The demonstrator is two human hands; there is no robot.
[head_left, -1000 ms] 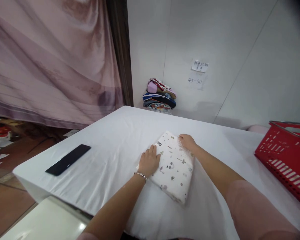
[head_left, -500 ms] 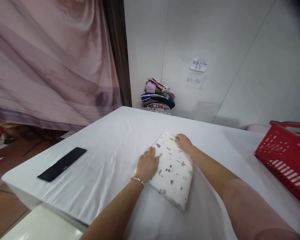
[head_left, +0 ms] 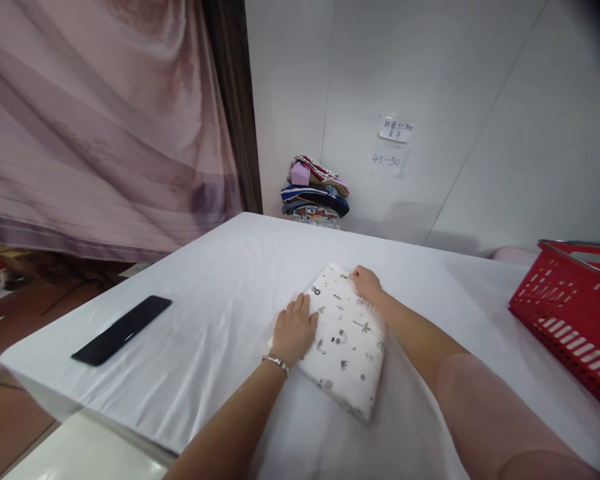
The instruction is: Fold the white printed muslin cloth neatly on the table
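A folded white cloth (head_left: 347,343) printed with small palm trees, leaves and dots lies at a slant on the white-covered table. My left hand (head_left: 293,329), with a silver bracelet at the wrist, rests flat on its left edge, fingers stretched out. At the far right edge of the cloth is my right hand (head_left: 367,283), its fingers curled closed on the border. Part of that right side is hidden by my hand and forearm.
A black phone-like slab (head_left: 123,331) lies on the table's left part. On the right stands a red plastic basket (head_left: 570,300) with a metal handle. Folded fabrics (head_left: 316,190) are stacked behind the far edge, by the wall. A pink curtain (head_left: 105,120) hangs at left.
Both hands and the cloth stay nearly in place. My right hand's fingers look slightly more curled in at the cloth's edge, and the view has shifted a little.
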